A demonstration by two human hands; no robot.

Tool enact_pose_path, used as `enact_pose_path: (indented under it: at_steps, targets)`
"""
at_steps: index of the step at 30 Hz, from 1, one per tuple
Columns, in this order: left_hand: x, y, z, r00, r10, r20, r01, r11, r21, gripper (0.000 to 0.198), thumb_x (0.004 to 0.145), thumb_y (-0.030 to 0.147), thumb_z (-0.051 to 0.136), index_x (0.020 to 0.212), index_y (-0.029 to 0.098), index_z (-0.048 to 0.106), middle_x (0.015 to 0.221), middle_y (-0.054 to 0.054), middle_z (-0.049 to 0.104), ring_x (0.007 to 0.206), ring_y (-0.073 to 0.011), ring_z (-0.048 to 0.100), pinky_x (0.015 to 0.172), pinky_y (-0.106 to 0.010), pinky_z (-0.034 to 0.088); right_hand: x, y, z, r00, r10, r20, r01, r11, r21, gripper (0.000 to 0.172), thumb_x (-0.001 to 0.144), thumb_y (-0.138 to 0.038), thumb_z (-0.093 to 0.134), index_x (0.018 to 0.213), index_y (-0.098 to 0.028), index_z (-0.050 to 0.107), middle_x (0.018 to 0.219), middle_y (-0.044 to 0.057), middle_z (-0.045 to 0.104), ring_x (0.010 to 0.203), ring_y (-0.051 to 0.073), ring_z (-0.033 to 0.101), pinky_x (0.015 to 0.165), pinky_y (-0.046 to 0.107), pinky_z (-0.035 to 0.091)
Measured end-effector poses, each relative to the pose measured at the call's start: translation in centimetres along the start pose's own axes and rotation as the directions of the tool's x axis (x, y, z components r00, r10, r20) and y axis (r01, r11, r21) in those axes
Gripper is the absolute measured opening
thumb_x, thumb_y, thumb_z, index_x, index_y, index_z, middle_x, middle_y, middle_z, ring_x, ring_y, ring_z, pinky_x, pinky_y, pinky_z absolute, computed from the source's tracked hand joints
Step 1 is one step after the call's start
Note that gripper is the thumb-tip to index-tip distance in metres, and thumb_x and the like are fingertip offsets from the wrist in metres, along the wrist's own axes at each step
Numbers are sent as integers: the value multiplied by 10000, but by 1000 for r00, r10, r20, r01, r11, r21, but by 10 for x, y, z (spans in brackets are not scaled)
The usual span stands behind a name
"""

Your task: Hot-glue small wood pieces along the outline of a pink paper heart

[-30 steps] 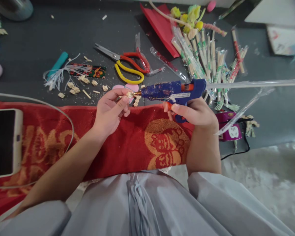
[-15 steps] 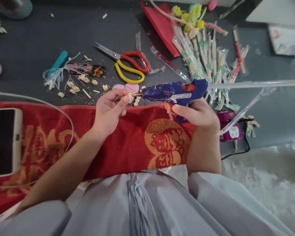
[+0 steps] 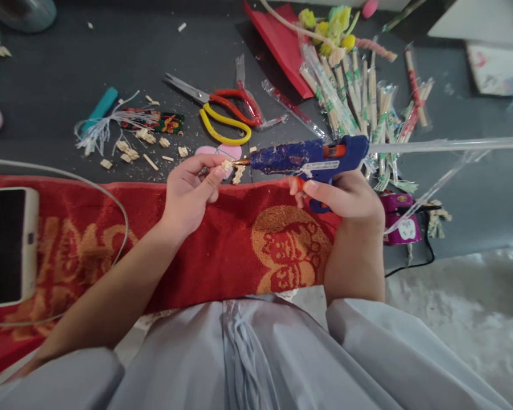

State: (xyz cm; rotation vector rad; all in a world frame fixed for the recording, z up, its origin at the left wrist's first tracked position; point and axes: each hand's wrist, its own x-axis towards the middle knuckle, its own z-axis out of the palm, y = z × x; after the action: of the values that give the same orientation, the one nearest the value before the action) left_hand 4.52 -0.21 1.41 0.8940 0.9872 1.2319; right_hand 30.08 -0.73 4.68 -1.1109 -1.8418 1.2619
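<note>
My left hand (image 3: 195, 191) pinches a small pale wooden piece (image 3: 227, 165) between thumb and forefinger. Held in my right hand (image 3: 342, 196) is a blue hot glue gun (image 3: 288, 156), its copper nozzle pointing left, at or very close to the wooden piece. My right fingers wrap around its handle by the orange trigger. A long clear glue stick (image 3: 444, 146) runs out of the gun's back end. Behind my left fingertips lies a pink heart-shaped thing (image 3: 231, 152), partly covered, with pale wooden bits (image 3: 238, 175) beside it.
Scissors (image 3: 214, 108) with red and yellow handles lie beyond my hands. Wrapped wooden sticks (image 3: 359, 97) are heaped at the right, near a purple plug block (image 3: 399, 219). A red towel (image 3: 222, 245) lines the table's front edge, with a phone (image 3: 8, 245) on its left.
The glue gun in my right hand has shifted slightly to the right, drawing its nozzle back a little. My left hand has stayed almost still with the wooden piece.
</note>
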Motion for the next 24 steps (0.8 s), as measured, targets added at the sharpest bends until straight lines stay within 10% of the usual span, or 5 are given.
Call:
enact_pose_path:
  at_steps: [24]
  targets:
    - [0,-4,-2,999,22,-24,-22,999,-27,258,675,377,941,766,239,744,811,4,681,453,-10,346,340,-158,265,3,-1,-2,999,-13,48,17,997,-74,475,917,-621,606,648,-229,593,597,-11,628,580,133,583,577,296,452]
